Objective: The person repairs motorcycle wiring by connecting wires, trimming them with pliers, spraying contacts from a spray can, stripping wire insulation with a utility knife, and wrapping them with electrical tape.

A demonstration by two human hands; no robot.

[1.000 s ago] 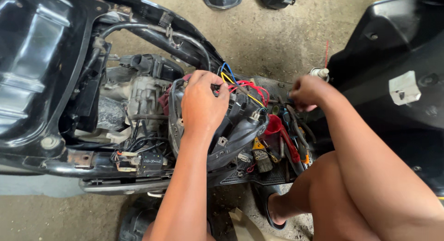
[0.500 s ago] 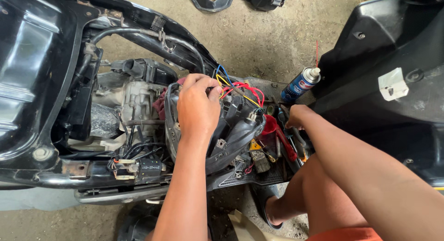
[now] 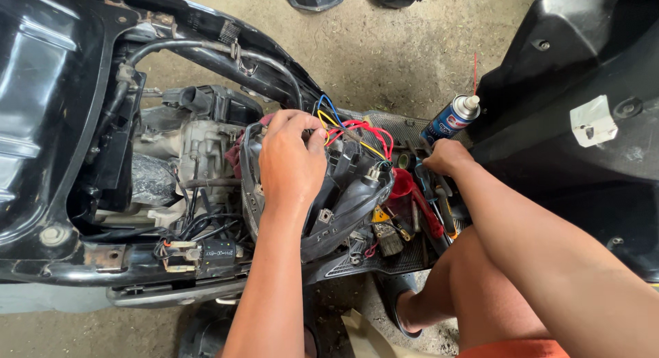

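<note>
left hand [image 3: 292, 162] fingers curled shut on the black plastic headlight housing [image 3: 343, 193], up by its red, yellow and blue wire bundle [image 3: 350, 131] | right hand [image 3: 445, 157] down in the pile of tools [image 3: 419, 207] on the scooter footboard, grip hidden, can't tell | blue spray can with red straw [image 3: 451, 118] just beside it | stripped black scooter frame [image 3: 62, 124] all around
</note>
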